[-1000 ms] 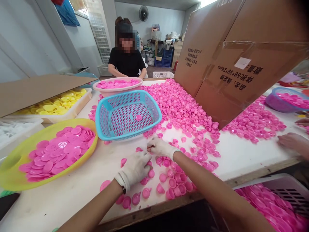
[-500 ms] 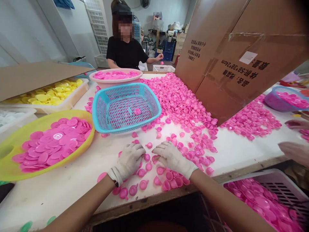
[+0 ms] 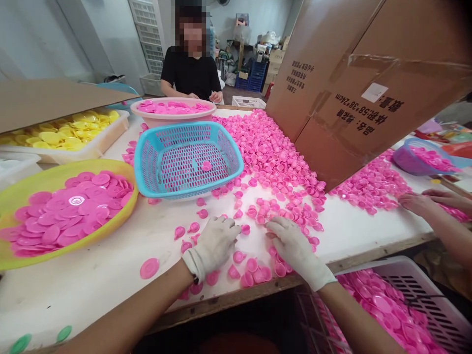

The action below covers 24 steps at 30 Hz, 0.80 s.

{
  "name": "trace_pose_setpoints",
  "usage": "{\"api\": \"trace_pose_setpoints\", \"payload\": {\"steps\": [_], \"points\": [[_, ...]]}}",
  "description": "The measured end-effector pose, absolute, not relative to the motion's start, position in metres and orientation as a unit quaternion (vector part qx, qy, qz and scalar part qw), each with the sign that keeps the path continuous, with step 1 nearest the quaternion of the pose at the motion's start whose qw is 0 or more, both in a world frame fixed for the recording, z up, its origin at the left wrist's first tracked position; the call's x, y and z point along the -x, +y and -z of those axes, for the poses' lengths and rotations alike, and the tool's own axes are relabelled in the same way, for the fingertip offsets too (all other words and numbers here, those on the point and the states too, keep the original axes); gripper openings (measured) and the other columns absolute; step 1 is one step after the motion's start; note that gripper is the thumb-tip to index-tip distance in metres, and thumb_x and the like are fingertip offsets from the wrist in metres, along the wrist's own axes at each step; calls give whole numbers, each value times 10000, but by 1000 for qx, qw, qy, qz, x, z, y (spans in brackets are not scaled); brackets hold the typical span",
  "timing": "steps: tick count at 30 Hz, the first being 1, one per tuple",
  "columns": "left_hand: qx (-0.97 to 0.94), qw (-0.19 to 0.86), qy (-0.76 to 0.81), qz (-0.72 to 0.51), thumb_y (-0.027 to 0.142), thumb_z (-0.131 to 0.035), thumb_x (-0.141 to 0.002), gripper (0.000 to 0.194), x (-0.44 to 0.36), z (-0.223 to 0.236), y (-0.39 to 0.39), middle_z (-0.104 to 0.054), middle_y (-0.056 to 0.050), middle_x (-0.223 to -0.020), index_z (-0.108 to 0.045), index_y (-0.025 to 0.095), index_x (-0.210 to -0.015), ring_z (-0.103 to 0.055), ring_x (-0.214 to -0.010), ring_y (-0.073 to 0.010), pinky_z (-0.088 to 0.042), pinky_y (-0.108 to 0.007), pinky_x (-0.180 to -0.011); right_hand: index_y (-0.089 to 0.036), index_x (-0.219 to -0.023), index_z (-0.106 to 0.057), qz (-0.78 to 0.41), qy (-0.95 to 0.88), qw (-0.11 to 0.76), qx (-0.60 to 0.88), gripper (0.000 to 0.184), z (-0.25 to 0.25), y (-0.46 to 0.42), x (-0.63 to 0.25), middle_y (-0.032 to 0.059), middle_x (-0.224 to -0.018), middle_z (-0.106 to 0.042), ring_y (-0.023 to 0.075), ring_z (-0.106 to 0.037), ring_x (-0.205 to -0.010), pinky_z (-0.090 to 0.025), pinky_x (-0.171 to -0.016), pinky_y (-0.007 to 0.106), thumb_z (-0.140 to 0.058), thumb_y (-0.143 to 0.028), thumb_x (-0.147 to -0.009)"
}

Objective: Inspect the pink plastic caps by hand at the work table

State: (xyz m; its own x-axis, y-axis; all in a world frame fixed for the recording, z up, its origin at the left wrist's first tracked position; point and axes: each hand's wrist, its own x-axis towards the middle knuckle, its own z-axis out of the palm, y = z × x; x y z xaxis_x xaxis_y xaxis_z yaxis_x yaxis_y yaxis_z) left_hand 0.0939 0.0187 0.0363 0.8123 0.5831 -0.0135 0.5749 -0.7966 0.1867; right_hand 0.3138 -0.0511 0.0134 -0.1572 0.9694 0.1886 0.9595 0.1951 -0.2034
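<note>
Among small round pink plastic cups (image 3: 252, 265) scattered across the flat white counter (image 3: 121, 300), the white-gloved left hand (image 3: 215, 244) curls its fingers loosely and the white-gloved right hand (image 3: 295, 248) sits half unfolded; whether either of the hands grips a cup, I cannot tell

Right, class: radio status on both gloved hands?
Left hand and right hand low among pink cups; grip unclear on both. Blue basket ahead, cardboard box ahead right.

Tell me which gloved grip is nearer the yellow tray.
Left. The left grip is to the right of the yellow tray, apart from it; the right grip is farther right.
</note>
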Motion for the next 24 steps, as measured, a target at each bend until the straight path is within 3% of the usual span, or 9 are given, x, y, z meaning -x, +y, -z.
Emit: {"api": "trace_pose_setpoints", "payload": {"steps": [3,5,7,10,14,18,20,24], "points": [[-967,132,219,-7,195,-503,-807,92,-84,-42,-1,-592,-34,-936,-559,204,-879,-513,-855,-198,-402,-354,-778,-197,-913,-612,-62,-810,110,573,213,-15,-54,-292,49,-936,-598,186,-528,-875,-407,-807,311,-473,-61,-825],[-973,138,186,13,163,-479,-809,166,-77,-41,-16,-598,-39,-983,-557,210,-947,-523,-874,-195,-403,-359,-809,-193,-935,-604,-43,-818,77,568,178,-11,-50,-279,62,-997,-590,196,-525,-875,-408,-787,318,-498,-94,-830],[-973,123,195,27,128,-443,-814,227,-73,-38,-27,-598,-58,-1025,-547,202,-1002,-534,-895,-207,-407,-373,-818,-191,-989,-588,-21,-814,52,578,181,-6,-40,-273,83,-1065,-569,210,-520,-900,-407,-785,329,-512,-127,-837],[-964,128,230,33,144,-398,-851,211,-71,-33,-33,-610,-56,-992,-545,195,-994,-550,-871,-213,-428,-377,-788,-186,-979,-588,-48,-808,26,587,188,0,-22,-270,88,-1012,-570,201,-525,-882,-410,-770,314,-482,-105,-847],[-954,156,254,23,185,-411,-873,171,-70,-27,-29,-612,-35,-919,-560,195,-957,-554,-826,-202,-440,-376,-781,-171,-1043,-555,-205,-775,136,582,235,-1,-11,-269,69,-992,-587,170,-542,-903,-424,-776,278,-452,-93,-846],[-947,159,277,36,221,-457,-868,151,-72,-23,-23,-588,-52,-936,-600,189,-833,-550,-811,-200,-443,-349,-714,-164,-938,-552,-408,-699,183,558,143,-3,-9,-266,19,-848,-593,128,-552,-736,-438,-640,231,-451,-144,-838],[-937,176,299,37,208,-442,-877,163,-75,-24,-21,-588,-55,-962,-603,190,-861,-554,-804,-189,-442,-334,-707,-161,-848,-571,-398,-700,180,565,134,-3,-8,-266,14,-816,-581,128,-538,-748,-429,-663,230,-470,-95,-792],[-920,187,337,63,160,-400,-882,199,-78,-29,-16,-616,-60,-932,-595,179,-923,-569,-793,-192,-438,-336,-715,-150,-857,-585,-242,-721,211,614,191,-10,-16,-269,41,-893,-542,143,-505,-833,-401,-759,255,-472,-31,-759]]}}
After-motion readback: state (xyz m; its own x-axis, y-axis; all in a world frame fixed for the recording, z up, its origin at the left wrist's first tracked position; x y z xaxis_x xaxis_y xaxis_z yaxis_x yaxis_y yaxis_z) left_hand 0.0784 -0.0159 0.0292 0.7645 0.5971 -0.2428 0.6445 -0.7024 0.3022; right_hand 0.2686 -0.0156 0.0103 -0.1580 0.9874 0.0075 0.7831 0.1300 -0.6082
